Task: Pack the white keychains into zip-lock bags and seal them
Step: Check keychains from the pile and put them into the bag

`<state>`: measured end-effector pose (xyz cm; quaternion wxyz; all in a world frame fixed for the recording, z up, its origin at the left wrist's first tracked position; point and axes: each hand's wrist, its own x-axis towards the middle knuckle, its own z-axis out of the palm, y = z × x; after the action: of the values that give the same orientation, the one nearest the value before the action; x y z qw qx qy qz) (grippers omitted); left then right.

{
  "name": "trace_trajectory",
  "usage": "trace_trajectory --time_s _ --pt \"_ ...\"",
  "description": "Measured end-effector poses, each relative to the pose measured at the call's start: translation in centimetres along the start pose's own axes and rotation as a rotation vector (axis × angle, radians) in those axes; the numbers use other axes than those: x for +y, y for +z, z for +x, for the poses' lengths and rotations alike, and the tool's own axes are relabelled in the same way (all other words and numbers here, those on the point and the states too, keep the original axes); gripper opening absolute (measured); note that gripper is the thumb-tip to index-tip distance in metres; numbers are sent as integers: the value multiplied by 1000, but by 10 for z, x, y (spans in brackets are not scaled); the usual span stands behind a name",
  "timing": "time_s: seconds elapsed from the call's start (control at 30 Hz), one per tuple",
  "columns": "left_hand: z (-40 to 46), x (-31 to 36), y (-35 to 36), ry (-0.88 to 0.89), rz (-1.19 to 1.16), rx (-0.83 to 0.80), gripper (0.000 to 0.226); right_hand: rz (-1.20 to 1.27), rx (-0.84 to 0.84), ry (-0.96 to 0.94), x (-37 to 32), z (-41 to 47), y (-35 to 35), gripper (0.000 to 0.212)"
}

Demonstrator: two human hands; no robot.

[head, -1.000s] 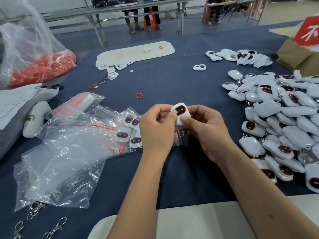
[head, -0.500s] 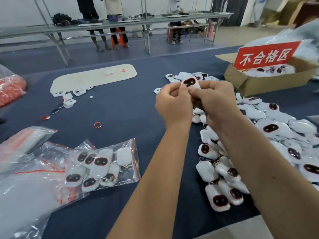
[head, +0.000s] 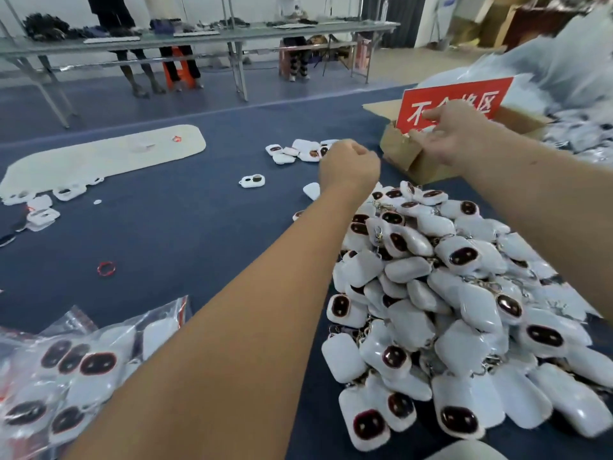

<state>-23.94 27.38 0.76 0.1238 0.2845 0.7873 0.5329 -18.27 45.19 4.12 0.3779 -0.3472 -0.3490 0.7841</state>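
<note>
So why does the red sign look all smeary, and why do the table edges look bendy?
In the head view, motion blur smears the red sign and the right hand reaching toward it; the wide-angle lens bends straight lines near the picture's edges; the keychain pile looks sharper.

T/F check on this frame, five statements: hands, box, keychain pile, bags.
1. The right hand reaches to the cardboard box with the red sign. True.
2. The left hand lies flat and open on the table. False: it is curled into a fist, raised.
3. The loose keychain pile lies under the right forearm. True.
4. The bagged keychains sit by the box. False: near left corner.
5. The red ring is inside a bag. False: loose on the cloth.
</note>
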Motion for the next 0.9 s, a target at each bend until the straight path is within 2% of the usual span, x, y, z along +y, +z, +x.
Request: trace_trajectory --time_s 0.1,0.17,0.27,0.33,0.37,0.4,0.47,0.53,0.63,0.73,0.8,0.9 --pt "-19 -23 -21 36 159 -10 13 -301 -30 -30 12 -13 6 35" --pt "-41 -35 -32 90 245 -47 12 -452 -55 -79 27 -28 9 42" --pt "-88 -49 -43 177 270 -223 17 -493 -43 -143 51 -64 14 46" --pt "-114 -56 -45 194 286 -348 26 -456 -35 -191 64 -96 19 30" --pt "-122 -58 -46 193 323 -358 28 -470 -55 -218 71 -115 21 19" --pt "-128 -60 -48 193 378 -337 27 -488 -90 -247 78 -135 24 12" --pt "-137 -59 -54 207 455 -275 17 -532 -156 -307 90 -168 23 18" --pt "-147 -63 -66 213 457 -163 27 -646 -239 -382 104 -196 21 19" --pt "-164 -78 -100 149 225 35 22 -1005 -465 -583 127 -226 14 21" --pt "-191 -101 -141 33 -60 213 17 -1268 -777 -627 156 -255 12 19" --pt "-208 -116 -160 -54 -203 311 16 -1205 -878 -577 174 -269 13 18" --pt "-229 -133 -175 -91 -351 364 11 -920 -845 -408 206 -282 13 16"
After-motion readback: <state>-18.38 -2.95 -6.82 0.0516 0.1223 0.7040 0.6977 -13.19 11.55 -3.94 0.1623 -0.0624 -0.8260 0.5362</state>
